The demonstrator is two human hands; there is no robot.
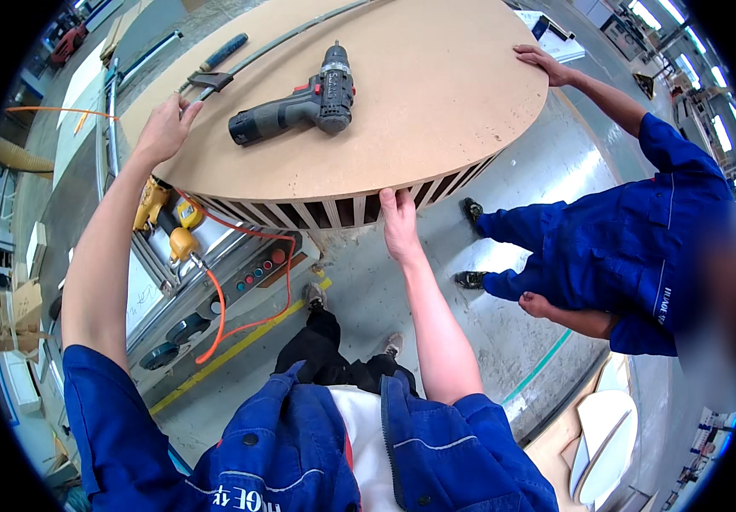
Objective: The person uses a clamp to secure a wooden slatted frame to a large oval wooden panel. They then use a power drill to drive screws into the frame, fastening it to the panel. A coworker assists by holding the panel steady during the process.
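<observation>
A large round-edged tan wooden tabletop [436, 94] spreads before me, with slats under its rim. At its left side my left hand [166, 130] is closed at the jaw end of a bar clamp [211, 80], whose dark handle points away from me. My right hand [399, 224] grips the near edge, thumb up against the rim and the other fingers partly hidden among the slats. A dark grey cordless drill [300, 101] with red details lies on its side on top, between my hands and apart from both.
At right, a co-worker in blue rests one hand [543, 63] on the tabletop's far edge. Below left stands a machine with a control-button panel [257, 271], yellow air tools [182, 243] and an orange hose [221, 316]. White curved boards [602, 444] lie at lower right.
</observation>
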